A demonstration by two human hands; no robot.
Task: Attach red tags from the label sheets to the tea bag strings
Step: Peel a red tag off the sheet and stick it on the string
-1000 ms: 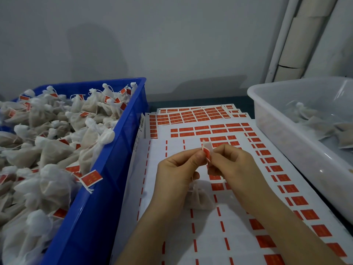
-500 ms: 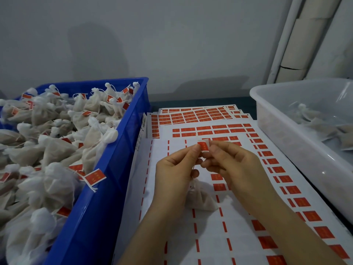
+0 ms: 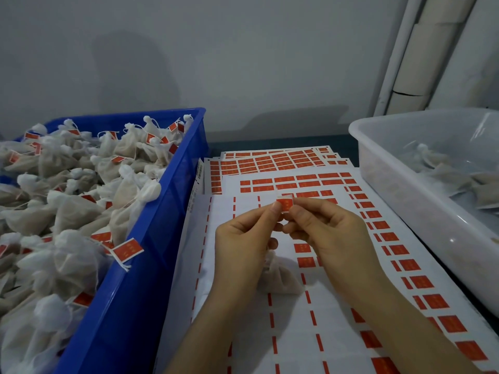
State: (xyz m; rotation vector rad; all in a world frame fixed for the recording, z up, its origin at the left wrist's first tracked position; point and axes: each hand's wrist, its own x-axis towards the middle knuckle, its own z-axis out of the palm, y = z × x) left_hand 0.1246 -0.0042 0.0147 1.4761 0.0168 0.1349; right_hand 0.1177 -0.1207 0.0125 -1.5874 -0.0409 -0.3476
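Small red rectangular paper tag (image 3: 284,205) is pinched between fingertips of left hand (image 3: 243,240) and right hand (image 3: 328,230), above white label sheets (image 3: 337,306); white mesh tea bag (image 3: 279,276) is seen below the hands, on the sheets.

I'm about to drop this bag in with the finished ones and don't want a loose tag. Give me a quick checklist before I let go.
1. Small red paper tag pinched between both hands' fingertips: ok.
2. Tag folded shut around the thin string: cannot tell, the fingers cover the fold and the string is not visible.
3. White mesh tea bag hanging below the left hand, clear of the right hand: ok.
4. Room in the blue plastic crate of tagged bags: ok, though piled high.
5. Red tags left on the white label sheets: ok.
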